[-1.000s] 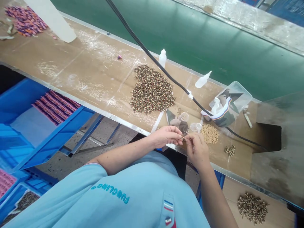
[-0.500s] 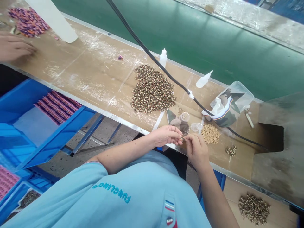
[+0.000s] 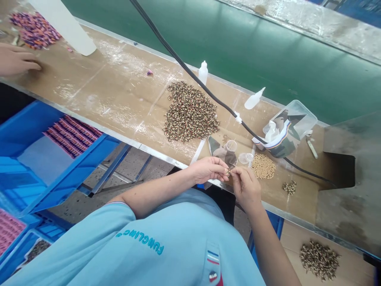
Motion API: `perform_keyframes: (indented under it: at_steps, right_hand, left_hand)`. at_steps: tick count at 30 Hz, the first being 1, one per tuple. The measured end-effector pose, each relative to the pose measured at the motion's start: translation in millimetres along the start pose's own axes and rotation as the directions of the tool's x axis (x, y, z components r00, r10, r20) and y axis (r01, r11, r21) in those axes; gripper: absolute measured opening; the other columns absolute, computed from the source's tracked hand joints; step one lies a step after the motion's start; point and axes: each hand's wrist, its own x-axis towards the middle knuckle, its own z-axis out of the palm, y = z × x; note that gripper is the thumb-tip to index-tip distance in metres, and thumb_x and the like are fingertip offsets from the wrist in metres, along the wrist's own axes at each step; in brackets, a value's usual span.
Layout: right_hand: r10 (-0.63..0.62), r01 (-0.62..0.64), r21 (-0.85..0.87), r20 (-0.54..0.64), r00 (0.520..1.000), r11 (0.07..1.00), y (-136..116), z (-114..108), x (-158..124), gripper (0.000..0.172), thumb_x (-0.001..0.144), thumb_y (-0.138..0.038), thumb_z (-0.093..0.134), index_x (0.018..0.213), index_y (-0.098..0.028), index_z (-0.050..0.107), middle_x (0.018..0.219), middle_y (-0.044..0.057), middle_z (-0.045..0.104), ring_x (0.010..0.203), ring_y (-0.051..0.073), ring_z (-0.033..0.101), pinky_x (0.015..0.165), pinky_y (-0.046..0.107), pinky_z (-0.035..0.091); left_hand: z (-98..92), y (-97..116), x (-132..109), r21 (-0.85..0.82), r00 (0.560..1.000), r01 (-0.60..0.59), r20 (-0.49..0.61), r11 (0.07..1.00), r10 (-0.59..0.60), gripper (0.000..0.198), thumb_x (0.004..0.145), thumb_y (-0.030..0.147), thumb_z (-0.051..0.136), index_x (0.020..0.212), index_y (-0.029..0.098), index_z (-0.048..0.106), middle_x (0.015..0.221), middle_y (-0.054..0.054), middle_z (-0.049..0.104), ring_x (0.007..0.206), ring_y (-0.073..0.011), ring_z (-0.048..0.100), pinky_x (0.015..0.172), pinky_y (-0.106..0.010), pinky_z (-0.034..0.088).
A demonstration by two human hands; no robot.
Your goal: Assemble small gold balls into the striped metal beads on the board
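Both hands meet at the near edge of the surface (image 3: 119,91), fingertips pressed together: the left hand (image 3: 208,170) and the right hand (image 3: 245,186) each pinch the same tiny part (image 3: 228,172), held in the air just above the edge. The part is too small to make out beyond a brownish speck, but it looks like one of those in the big pile (image 3: 190,113) farther up the surface. By its look it is very light and hard, easy to drop or flick away, so a fingertip pinch at its two ends seems the surest hold; squeezing is unlikely to hurt it. Just beyond the hands lie two small clear cups (image 3: 230,145), a heap of beige beads (image 3: 263,167) and a small cluster (image 3: 288,186) of brown pieces. A black cable (image 3: 208,93) runs across the surface past two white bottles (image 3: 203,72) to a clear tub (image 3: 290,127). A green belt (image 3: 268,67) runs behind. At far left a co-worker's hand (image 3: 16,59) rests on the surface, and a blue crate (image 3: 44,159) sits below.
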Motion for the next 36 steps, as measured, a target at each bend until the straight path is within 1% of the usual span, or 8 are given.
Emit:
perform_keyframes:
  at_steps: [4,9,13,18,24,28,31,36]
  right_hand:
    - [0.044,-0.043,0.036,-0.013,0.999,0.998,-2,-1,-4,0.008,0.090,-0.016,0.050,0.087,-0.020,0.056,0.081,0.002,0.061,0.076,0.012,0.059,0.068,0.022,0.049]
    - [0.135,-0.127,0.066,-0.128,0.983,0.990,-10,1,-14,0.010,0.087,-0.015,0.055,0.091,-0.021,0.062,0.082,0.002,0.063,0.074,0.011,0.060,0.065,0.022,0.051]
    - [0.089,-0.085,0.026,-0.201,0.976,0.996,-14,7,-23,0.029,0.085,-0.012,0.056,0.111,-0.025,0.062,0.090,0.003,0.064,0.078,0.012,0.062,0.069,0.024,0.052]
    - [0.067,-0.049,0.094,-0.193,0.979,0.994,-15,12,-28,0.044,0.084,-0.008,0.056,0.123,-0.027,0.057,0.095,0.004,0.064,0.084,0.012,0.063,0.072,0.024,0.053]
    - [0.174,-0.147,0.136,-0.216,0.961,0.980,-17,6,-25,0.027,0.084,-0.012,0.057,0.107,-0.024,0.065,0.091,0.004,0.064,0.081,0.012,0.062,0.069,0.024,0.053]
    - [0.289,-0.254,0.165,-0.248,0.925,0.953,-21,7,-24,0.010,0.082,-0.019,0.062,0.091,-0.020,0.066,0.084,0.002,0.062,0.063,0.009,0.057,0.057,0.023,0.050]
    - [0.291,-0.255,0.167,-0.245,0.925,0.952,-22,9,-24,0.007,0.082,-0.019,0.062,0.088,-0.020,0.065,0.081,0.002,0.061,0.057,0.008,0.053,0.053,0.023,0.048]
    - [0.214,-0.191,0.107,-0.283,0.935,0.976,-21,11,-28,0.014,0.080,-0.014,0.063,0.092,-0.022,0.064,0.084,0.002,0.063,0.068,0.010,0.060,0.057,0.022,0.051]
  left_hand:
    - [-2.6,-5,-1,0.022,0.999,-0.039,0.035,0.999,0.038,0.026,0.060,0.012,0.076,0.073,0.010,0.054,0.056,-0.003,0.065,0.052,-0.0106,0.064,0.053,-0.018,0.047]
    - [-4.8,-12,-2,0.040,0.993,-0.107,0.051,0.993,0.105,0.039,0.056,0.027,0.082,0.077,0.011,0.054,0.058,-0.002,0.066,0.055,-0.0108,0.064,0.056,-0.019,0.047]
    - [-3.0,-14,-2,0.054,0.988,-0.148,0.048,0.987,0.146,0.041,0.056,0.031,0.083,0.078,0.011,0.054,0.058,-0.002,0.065,0.054,-0.0102,0.063,0.057,-0.020,0.047]
    - [-2.8,-16,-1,0.104,0.984,-0.175,0.035,0.979,0.173,0.040,0.058,0.033,0.081,0.078,0.011,0.054,0.057,-0.001,0.064,0.052,-0.0089,0.061,0.056,-0.020,0.046]
    - [-1.8,-20,-4,0.171,0.963,-0.269,0.082,0.948,0.258,0.039,0.066,0.039,0.076,0.080,0.013,0.052,0.062,0.000,0.063,0.057,-0.0081,0.058,0.059,-0.020,0.045]
    - [-0.7,-25,-9,0.259,0.915,-0.403,0.138,0.877,0.380,0.032,0.074,0.039,0.070,0.082,0.014,0.053,0.069,0.000,0.059,0.065,-0.0085,0.058,0.066,-0.022,0.046]
    - [-2.1,-28,-10,0.346,0.890,-0.456,0.165,0.820,0.425,0.027,0.077,0.037,0.066,0.085,0.014,0.054,0.075,-0.001,0.058,0.070,-0.0094,0.058,0.072,-0.024,0.047]
    - [-4.9,-32,-8,0.419,0.878,-0.476,0.169,0.773,0.449,0.028,0.078,0.039,0.065,0.085,0.014,0.055,0.081,-0.003,0.061,0.075,-0.0106,0.060,0.075,-0.024,0.049]
